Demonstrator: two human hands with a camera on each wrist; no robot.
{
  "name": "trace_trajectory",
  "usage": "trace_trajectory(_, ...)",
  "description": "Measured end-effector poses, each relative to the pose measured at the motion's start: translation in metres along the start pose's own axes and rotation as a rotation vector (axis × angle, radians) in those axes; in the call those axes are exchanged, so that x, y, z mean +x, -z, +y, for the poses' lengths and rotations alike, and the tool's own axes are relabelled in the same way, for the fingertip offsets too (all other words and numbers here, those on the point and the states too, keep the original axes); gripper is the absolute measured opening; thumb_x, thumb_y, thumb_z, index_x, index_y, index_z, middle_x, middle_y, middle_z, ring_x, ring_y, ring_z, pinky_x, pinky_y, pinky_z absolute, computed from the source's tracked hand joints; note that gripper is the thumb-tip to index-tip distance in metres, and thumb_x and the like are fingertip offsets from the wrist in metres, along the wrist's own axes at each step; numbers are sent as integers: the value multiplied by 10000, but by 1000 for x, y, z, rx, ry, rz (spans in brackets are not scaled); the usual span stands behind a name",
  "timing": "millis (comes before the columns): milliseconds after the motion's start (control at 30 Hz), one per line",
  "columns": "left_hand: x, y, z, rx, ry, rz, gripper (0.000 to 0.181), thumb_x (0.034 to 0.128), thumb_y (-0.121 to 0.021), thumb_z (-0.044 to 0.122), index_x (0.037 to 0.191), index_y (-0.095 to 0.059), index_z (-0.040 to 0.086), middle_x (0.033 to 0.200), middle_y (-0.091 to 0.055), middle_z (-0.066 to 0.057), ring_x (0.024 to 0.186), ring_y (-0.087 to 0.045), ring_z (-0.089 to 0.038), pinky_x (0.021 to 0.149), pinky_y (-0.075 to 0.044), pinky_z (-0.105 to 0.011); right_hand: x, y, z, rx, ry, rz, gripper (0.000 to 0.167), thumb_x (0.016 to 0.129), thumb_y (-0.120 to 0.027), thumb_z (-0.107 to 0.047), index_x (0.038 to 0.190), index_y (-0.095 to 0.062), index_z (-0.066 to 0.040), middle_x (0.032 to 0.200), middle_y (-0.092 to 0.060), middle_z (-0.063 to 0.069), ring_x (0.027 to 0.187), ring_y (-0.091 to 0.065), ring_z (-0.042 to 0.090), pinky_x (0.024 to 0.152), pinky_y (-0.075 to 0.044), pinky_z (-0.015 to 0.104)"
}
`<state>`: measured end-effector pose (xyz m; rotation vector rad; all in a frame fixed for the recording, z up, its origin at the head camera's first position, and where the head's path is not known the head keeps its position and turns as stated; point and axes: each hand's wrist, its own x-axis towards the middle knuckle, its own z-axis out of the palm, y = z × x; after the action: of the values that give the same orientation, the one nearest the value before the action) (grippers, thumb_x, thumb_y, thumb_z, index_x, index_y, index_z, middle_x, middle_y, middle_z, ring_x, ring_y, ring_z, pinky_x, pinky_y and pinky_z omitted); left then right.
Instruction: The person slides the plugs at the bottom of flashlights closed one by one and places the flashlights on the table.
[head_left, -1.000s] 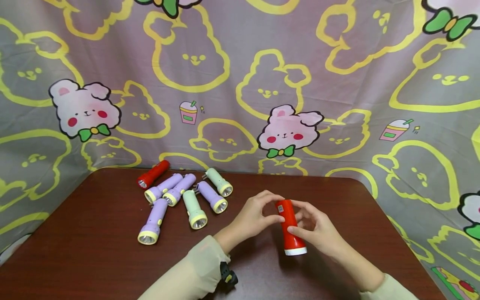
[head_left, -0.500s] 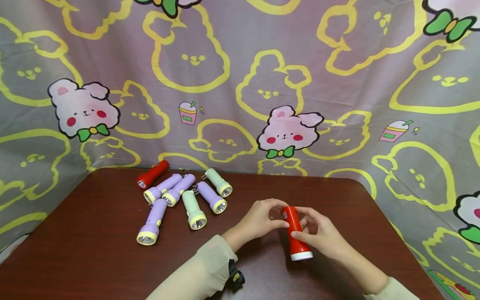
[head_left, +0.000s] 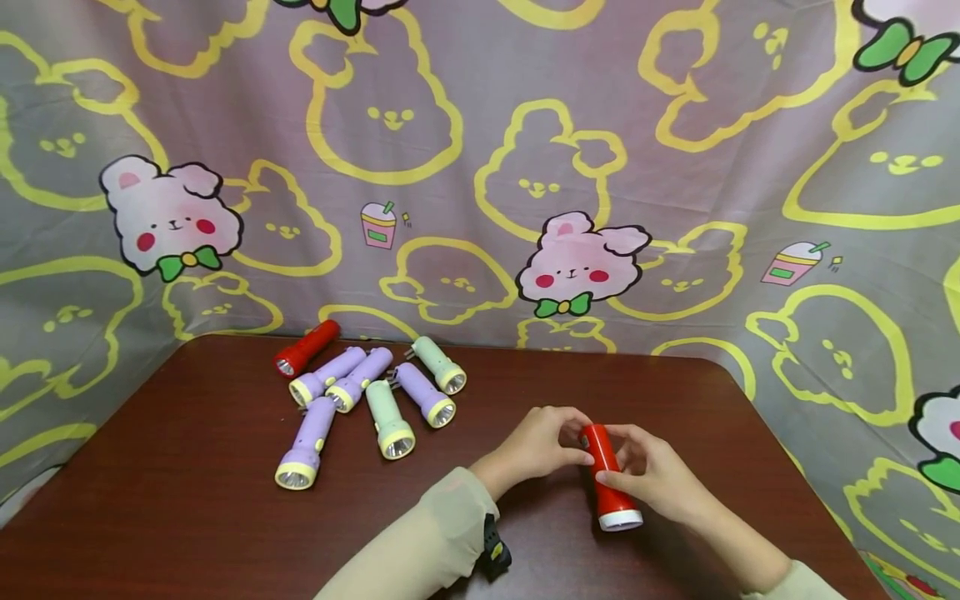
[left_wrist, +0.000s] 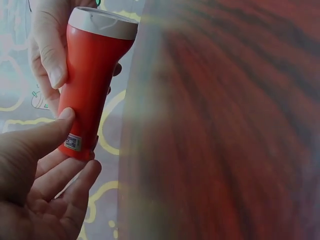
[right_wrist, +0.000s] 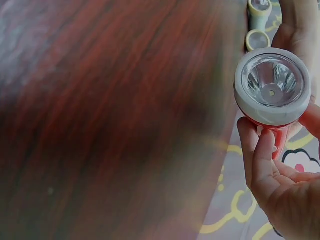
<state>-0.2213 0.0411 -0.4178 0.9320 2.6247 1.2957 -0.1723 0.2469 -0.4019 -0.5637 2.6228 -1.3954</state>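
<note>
A red flashlight point(head_left: 609, 483) with a white head ring is held between both hands, tilted with its head toward the person. My left hand point(head_left: 542, 446) pinches the tail end, its thumb point(left_wrist: 57, 129) beside a small sticker point(left_wrist: 73, 142). The right hand point(head_left: 660, 479) grips the body from the other side, closer to the head. In the right wrist view the clear lens and reflector point(right_wrist: 272, 82) face the camera, and my right fingertips point(right_wrist: 265, 145) touch the body just below the head.
Several flashlights lie at the table's left: a red one point(head_left: 307, 348) at the back, purple ones like the nearest point(head_left: 307, 442), and pale green ones point(head_left: 390, 421). The dark wooden table point(head_left: 187, 517) meets a patterned curtain point(head_left: 450, 167) at its back edge.
Both hands and the red flashlight have shifted right and toward the person. Their grips look the same, and the flashlights on the table have not moved.
</note>
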Motion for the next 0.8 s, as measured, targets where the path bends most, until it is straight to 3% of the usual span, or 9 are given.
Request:
trace_trajectory(233, 4, -6, -1, 53, -30, -17, 367, 803, -836, 189, 1125, -691, 89, 992, -765, 2, 895, -700, -35, 794, -515, -141, -1, 2, 4, -30, -58, -12, 658, 822, -794, -127, 1342, -467, 109, 784, -609, 72, 649, -565, 91, 587, -498, 242)
trace_trajectory(500, 6, -7, 3, 239, -47, -15, 365, 791, -846, 271, 1101, -719, 126, 984, -711, 23, 881, -617, -86, 829, -444, -177, 0, 2, 7, -39, -85, -24, 669, 823, -794, -141, 1345, -461, 114, 783, -600, 75, 646, -568, 105, 593, -496, 243)
trace_trajectory(800, 9, -6, 5, 206, -12, -69, 356, 792, -844, 224, 1098, -717, 92, 914, -719, 9, 787, -612, -64, 712, -451, -129, 0, 1, 9, -46, -101, -39, 672, 826, -794, -160, 1342, -465, 117, 770, -595, 63, 648, -562, 104, 597, -490, 240)
